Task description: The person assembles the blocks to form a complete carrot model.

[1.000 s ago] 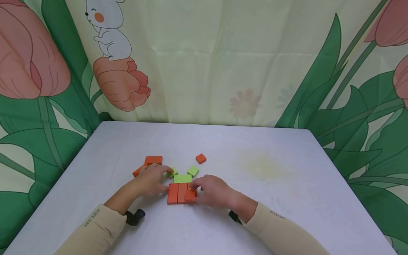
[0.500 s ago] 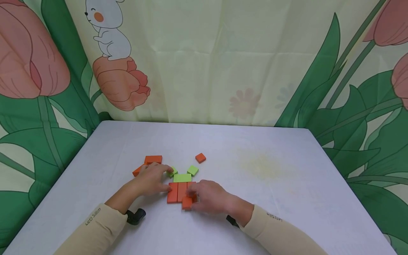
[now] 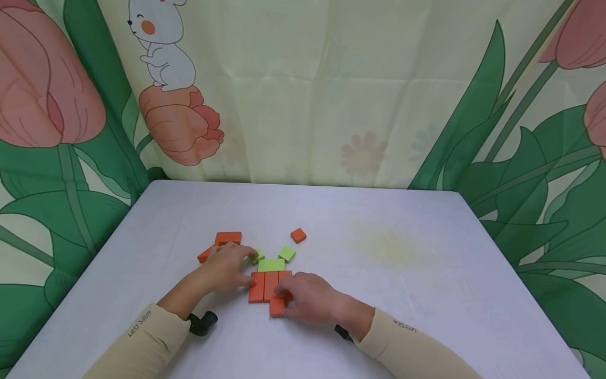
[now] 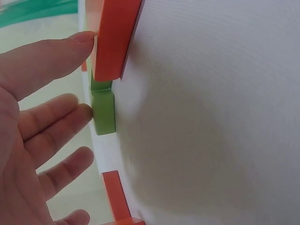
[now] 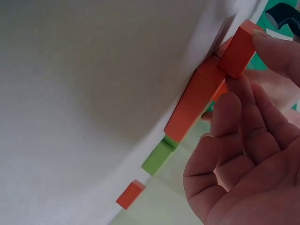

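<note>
Several flat orange-red blocks point(image 3: 256, 287) lie side by side on the table, with a lime green block point(image 3: 271, 265) against their far edge. My right hand point(image 3: 313, 299) pinches a small orange-red square block point(image 3: 276, 307) between thumb and fingers; in the right wrist view this block point(image 5: 239, 50) is raised above the near end of the row. Spread over the left side, my left hand point(image 3: 226, 268) has its thumb at the leftmost block and a fingertip at a small green block point(image 3: 258, 256), which it partly hides. Another small green block point(image 3: 286, 254) sits angled at the right.
A small orange-red block point(image 3: 298, 235) lies alone farther back. Two more orange-red blocks, one flat point(image 3: 229, 238) and one slanted point(image 3: 204, 255), lie behind my left hand. The white-covered table point(image 3: 402, 289) ends at a printed curtain point(image 3: 303, 105).
My right hand has drawn the small orange-red block toward me, from on top of the row's right side to its near edge. The left hand has barely moved.
</note>
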`<act>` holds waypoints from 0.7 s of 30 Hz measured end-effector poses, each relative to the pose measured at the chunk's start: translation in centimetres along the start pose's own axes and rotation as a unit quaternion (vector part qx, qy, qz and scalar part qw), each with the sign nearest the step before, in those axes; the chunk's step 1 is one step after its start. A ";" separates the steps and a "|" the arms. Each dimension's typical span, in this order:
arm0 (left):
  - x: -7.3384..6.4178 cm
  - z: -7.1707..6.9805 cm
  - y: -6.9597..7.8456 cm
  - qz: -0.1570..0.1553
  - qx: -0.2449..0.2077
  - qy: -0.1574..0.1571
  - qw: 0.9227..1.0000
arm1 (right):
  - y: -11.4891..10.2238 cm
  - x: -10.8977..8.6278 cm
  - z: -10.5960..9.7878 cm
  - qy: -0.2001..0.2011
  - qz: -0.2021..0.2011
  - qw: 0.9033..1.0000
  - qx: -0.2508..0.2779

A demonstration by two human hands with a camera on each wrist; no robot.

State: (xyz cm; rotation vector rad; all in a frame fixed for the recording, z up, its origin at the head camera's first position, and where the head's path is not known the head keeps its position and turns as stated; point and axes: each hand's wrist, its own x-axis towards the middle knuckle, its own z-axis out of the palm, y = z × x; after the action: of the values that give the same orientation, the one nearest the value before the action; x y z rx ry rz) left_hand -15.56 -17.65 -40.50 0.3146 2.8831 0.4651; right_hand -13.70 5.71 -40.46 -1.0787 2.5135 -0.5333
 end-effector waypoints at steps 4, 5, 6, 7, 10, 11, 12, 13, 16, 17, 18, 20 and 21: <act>0.0 0.0 0.0 -0.001 -0.001 0.000 1.000 | 0.0 0.0 0.2 -0.001 0.001 1.000 -0.001; 0.0 0.0 0.1 -0.001 -0.001 0.001 1.000 | 0.0 0.0 0.2 -0.001 0.001 1.000 0.000; 0.0 0.0 0.1 -0.001 -0.001 0.001 1.000 | 0.0 0.0 0.2 -0.002 0.003 1.000 0.002; 0.0 0.0 0.1 -0.001 -0.001 0.001 1.000 | 0.1 0.0 0.2 -0.001 0.003 1.000 0.004; 0.0 -0.1 0.1 -0.001 0.000 0.001 1.000 | 0.1 0.2 0.2 0.007 0.006 1.000 0.012; 0.0 -0.1 0.2 -0.001 0.001 0.002 1.000 | 0.1 0.3 0.2 0.010 0.006 1.000 0.012; 0.0 -0.1 0.2 -0.001 0.001 0.001 1.000 | 0.1 0.4 0.2 0.013 0.006 1.000 0.012; 0.0 -0.2 0.2 -0.001 0.001 0.001 1.000 | 0.1 0.5 0.2 0.017 0.005 1.000 0.008; 0.0 -0.2 0.2 -0.001 0.000 -0.001 1.000 | 0.1 0.8 0.2 0.022 0.003 1.000 -0.010; -0.1 -0.3 0.2 -0.001 -0.001 -0.001 1.000 | 0.0 0.9 0.2 0.022 0.003 1.000 -0.018; -0.1 -0.3 0.2 -0.001 -0.001 -0.002 1.000 | 0.0 1.0 0.2 0.022 0.003 0.999 -0.025; -0.1 -0.3 0.2 -0.001 -0.001 -0.003 1.000 | -0.1 1.2 0.3 0.019 0.008 0.999 -0.037; -0.1 -0.3 0.2 -0.001 -0.001 -0.004 1.000 | -0.2 1.2 0.2 0.017 0.012 0.999 -0.040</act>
State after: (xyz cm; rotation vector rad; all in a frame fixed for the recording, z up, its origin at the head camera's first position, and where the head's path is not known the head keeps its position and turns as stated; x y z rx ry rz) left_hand -15.53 -17.56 -40.15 0.3125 2.8751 0.4649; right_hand -14.25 4.63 -40.78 -1.0757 2.5947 -0.4522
